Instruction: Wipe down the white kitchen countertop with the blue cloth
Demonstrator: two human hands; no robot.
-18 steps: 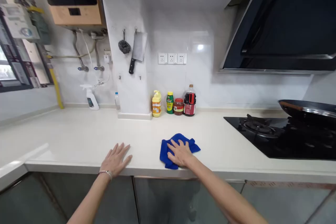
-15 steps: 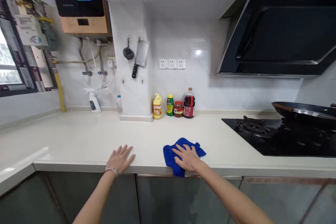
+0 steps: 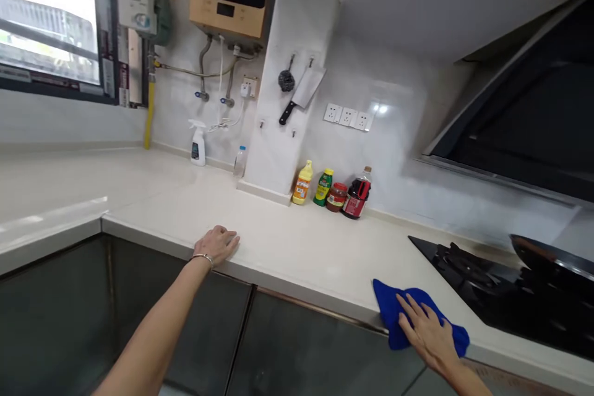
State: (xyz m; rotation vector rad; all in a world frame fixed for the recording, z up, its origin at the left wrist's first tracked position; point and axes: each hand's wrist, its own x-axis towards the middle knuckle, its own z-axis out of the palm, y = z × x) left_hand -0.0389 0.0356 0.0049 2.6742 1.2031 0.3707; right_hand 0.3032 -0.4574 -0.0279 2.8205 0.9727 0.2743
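Note:
A blue cleaning cloth (image 3: 394, 306) lies bunched on the white countertop (image 3: 297, 253), partly draped over its front edge. My right hand (image 3: 427, 329) presses down on it, fingers apart and slightly bent over the fabric, holding it against the counter. The cloth's right end is close to the front left corner of the black gas stove (image 3: 468, 272). My left hand (image 3: 217, 244), with a bracelet at the wrist, rests on the counter near the front edge. It is open and empty, its fingers a little bent and its thumb apart.
Along the wall stand a yellow bottle (image 3: 302, 183), a green bottle (image 3: 323, 187), a red-lidded jar (image 3: 336, 197) and a dark sauce bottle (image 3: 357, 194). A spray bottle (image 3: 197, 143) is farther left. A cleaver (image 3: 306, 90) hangs on the pillar; a pan (image 3: 554, 260) sits on the stove.
My right hand has slid the blue cloth rightward along the counter's front, closer to the stove. My left hand stays on the counter, its fingers more bent. The view has turned and tilted.

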